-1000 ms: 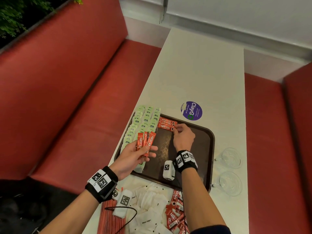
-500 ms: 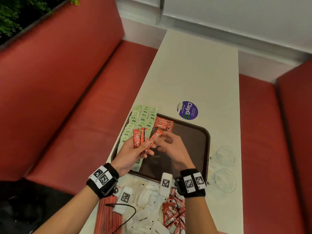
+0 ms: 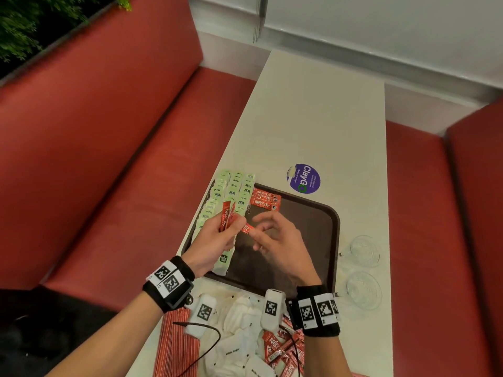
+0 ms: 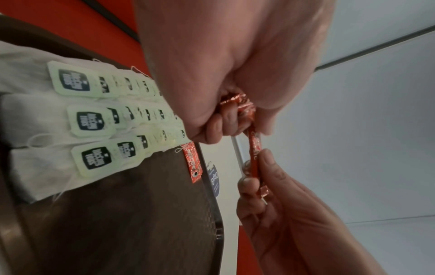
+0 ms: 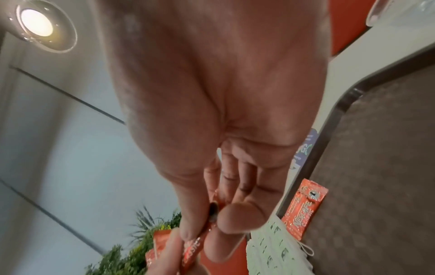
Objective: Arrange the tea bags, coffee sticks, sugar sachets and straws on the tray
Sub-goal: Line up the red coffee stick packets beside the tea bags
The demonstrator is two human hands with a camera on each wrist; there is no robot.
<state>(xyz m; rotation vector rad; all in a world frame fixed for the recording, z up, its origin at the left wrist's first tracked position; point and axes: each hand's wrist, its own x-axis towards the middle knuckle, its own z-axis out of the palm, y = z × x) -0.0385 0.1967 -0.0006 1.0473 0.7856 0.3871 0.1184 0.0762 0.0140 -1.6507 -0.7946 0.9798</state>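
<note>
Coffee sticks (image 3: 227, 217) gripped by left hand (image 3: 215, 240); right hand (image 3: 280, 240) pinches one; glasses (image 3: 364, 250) beside tray (image 3: 333, 229).

The red coffee sticks (image 3: 265, 200) laid at the tray's far edge read "NESCAFE", and "CLASSIC" beneath it in the wrist views. A round purple sticker (image 3: 303, 178) on the table beyond the tray reads "ClayGO". White sachets (image 3: 239, 349) at the table's near edge read "White Sugar".

Coffee sticks (image 3: 228, 216): lower ends buried in the left hand (image 3: 215, 240).
Tea bags (image 3: 231, 197): partly covered by that hand.
Loose sachets (image 3: 239, 346): cut by the bottom edge.
Right wrist view: blurred, print barely readable.
</note>
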